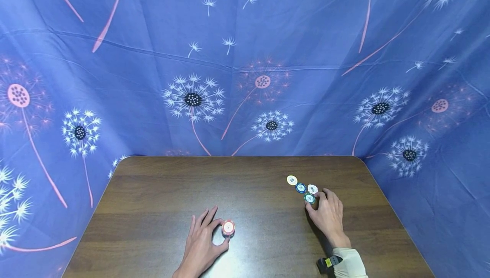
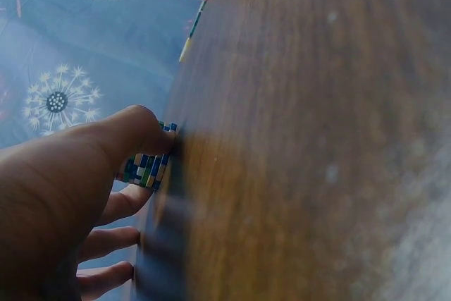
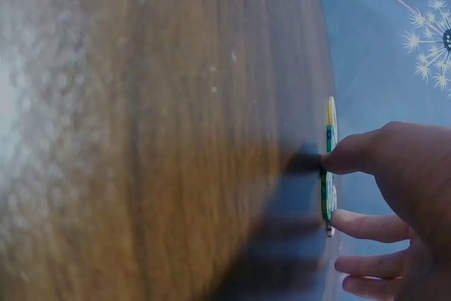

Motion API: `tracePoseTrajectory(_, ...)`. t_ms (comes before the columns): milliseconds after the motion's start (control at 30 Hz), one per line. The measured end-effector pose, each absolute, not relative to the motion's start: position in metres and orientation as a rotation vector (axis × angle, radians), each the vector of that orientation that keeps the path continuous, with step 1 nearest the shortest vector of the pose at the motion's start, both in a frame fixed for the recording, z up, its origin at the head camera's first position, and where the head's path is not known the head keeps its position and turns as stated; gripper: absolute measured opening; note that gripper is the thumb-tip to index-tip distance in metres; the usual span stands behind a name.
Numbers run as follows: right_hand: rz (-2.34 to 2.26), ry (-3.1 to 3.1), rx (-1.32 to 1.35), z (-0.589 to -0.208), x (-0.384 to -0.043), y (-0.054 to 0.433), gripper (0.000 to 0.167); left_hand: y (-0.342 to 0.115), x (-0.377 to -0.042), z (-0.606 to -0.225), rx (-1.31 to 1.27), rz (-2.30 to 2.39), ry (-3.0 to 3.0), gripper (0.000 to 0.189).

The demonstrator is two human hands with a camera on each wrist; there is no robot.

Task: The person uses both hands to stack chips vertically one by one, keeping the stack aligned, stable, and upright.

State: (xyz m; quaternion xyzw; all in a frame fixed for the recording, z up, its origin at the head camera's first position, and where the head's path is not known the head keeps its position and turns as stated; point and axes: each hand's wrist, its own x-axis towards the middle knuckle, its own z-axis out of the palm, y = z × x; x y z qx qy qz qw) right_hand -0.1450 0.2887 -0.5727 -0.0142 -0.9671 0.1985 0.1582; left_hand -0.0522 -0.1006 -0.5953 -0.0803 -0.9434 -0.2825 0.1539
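My left hand pinches a short stack of poker chips between thumb and forefinger, its other fingers spread. A red chip tops the stack; the left wrist view shows striped edges of the stacked chips beneath. On the right, my right hand holds a green poker chip by its rim, thumb on one side and forefinger on the other. The green chip lies flat on the table, close to a blue chip and a white chip. A yellow chip sits just beyond the blue one.
The brown wooden table has rounded far corners. A blue dandelion-print cloth hangs behind it and along both sides. A dark device on a strap is at the right wrist, by a pale sleeve.
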Motion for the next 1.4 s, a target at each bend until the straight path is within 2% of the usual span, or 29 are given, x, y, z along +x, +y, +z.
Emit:
tracePoseTrajectory(600,0.554,-2.700,0.054,-0.579,-0.144,0.292,0.036,-0.102,-0.053,-0.595,-0.238,-0.802,-2.724,0.041)
tracePoseTrajectory(1400,0.543,-2.722,0.024,-0.581,-0.124,0.284,0.036,-0.102,-0.054,-0.595,-0.237,-0.821,-2.721,0.040)
